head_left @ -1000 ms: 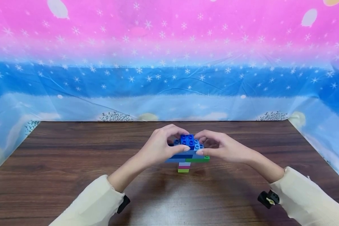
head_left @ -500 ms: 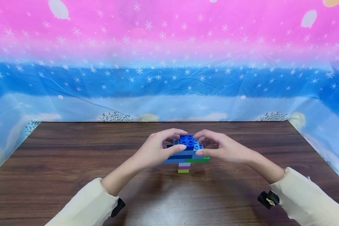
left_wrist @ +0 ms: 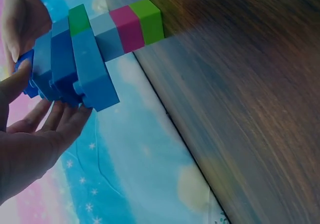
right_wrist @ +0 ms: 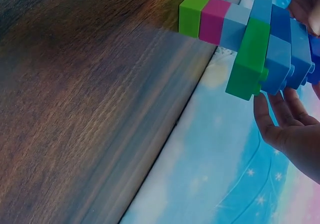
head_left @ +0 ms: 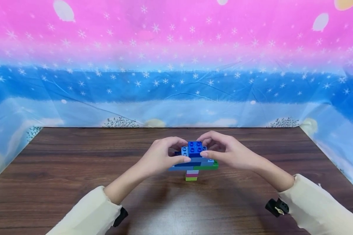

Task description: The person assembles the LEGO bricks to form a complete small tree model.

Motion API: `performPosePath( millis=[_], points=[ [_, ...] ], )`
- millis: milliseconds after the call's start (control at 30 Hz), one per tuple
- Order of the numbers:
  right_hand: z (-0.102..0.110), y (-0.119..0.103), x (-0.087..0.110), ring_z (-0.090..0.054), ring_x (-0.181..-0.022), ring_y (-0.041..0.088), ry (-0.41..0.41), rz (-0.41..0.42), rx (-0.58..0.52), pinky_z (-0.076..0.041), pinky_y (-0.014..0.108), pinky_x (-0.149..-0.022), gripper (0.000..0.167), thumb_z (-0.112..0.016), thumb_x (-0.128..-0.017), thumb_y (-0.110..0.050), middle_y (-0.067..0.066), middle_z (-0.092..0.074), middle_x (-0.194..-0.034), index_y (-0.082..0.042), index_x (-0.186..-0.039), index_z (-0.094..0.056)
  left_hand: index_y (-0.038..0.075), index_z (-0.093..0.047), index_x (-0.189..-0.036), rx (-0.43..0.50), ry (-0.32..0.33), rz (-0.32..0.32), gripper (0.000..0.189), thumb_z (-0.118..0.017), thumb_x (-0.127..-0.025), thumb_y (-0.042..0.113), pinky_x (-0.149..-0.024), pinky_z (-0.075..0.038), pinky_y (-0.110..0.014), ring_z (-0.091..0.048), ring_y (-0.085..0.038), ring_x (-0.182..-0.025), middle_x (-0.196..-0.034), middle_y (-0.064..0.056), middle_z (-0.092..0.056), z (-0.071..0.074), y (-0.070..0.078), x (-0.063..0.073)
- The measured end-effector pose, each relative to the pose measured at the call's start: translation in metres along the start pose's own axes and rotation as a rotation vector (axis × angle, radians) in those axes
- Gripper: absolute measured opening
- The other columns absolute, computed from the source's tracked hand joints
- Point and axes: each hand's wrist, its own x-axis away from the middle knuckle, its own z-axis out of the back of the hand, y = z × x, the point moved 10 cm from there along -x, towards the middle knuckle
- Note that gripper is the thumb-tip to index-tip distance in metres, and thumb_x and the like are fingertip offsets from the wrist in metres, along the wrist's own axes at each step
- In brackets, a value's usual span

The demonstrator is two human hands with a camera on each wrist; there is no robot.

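Note:
A tower of toy building bricks stands on the table, narrow below and wide above. Its foot stacks a lime brick (head_left: 191, 179), a pink brick (left_wrist: 127, 28) and a pale blue one. Wider blue layers and a green brick (right_wrist: 248, 59) spread over that stem. A dark blue four-stud brick (head_left: 195, 148) tops it. My right hand (head_left: 233, 151) pinches this top brick, thumb at its front right corner and fingers behind. With the thumb in front and fingertips at the back, my left hand (head_left: 160, 156) grips the light blue layer (head_left: 184, 150) just beneath, on the left.
The brown wooden table (head_left: 76, 163) stretches around the tower. Behind it hangs a pink and blue snowflake cloth (head_left: 176, 85), which also covers both sides. A black wrist device (head_left: 277, 208) sits below the right sleeve, another black device (head_left: 120, 217) below the left.
My left thumb has slid off the top brick, down and left to the layer below. My right hand has shifted left and up, its thumb now at the top brick. The tower stays in place.

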Motion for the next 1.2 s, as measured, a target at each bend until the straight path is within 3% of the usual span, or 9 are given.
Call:
performPosePath(
  millis=[233,867,1200],
  points=[
    [0.0,0.001,-0.001,-0.059,-0.093,0.018,-0.004,-0.018,-0.014,-0.048,0.036,-0.078,0.03,-0.058,-0.091,-0.02,0.005,-0.059,-0.104,-0.013,-0.119,-0.052,0.0,-0.061,-0.108,-0.014,0.005,-0.013,0.03,-0.069,-0.081,0.009,-0.08,-0.049,-0.032,-0.06,-0.021,-0.095,-0.101,-0.009,-0.063,0.0,-0.001,0.001],
    [0.006,-0.015,-0.007,-0.057,-0.092,0.015,0.011,0.05,0.057,-0.049,0.036,-0.077,0.025,-0.062,-0.088,-0.013,0.001,-0.06,-0.099,-0.009,-0.112,-0.056,0.003,-0.062,-0.107,-0.049,0.03,-0.069,0.027,-0.068,-0.083,0.014,-0.079,-0.05,-0.033,-0.06,-0.02,-0.094,-0.102,-0.007,-0.062,0.002,0.004,0.002],
    [0.006,-0.011,-0.005,-0.057,-0.091,0.015,0.015,0.022,0.059,-0.048,0.036,-0.078,0.027,-0.063,-0.088,-0.017,0.0,-0.06,-0.098,-0.012,-0.113,-0.057,0.004,-0.062,-0.109,-0.042,0.031,-0.035,0.03,-0.069,-0.082,0.014,-0.079,-0.05,-0.032,-0.06,-0.02,-0.095,-0.103,-0.008,-0.062,0.002,0.001,0.002]
  ],
)
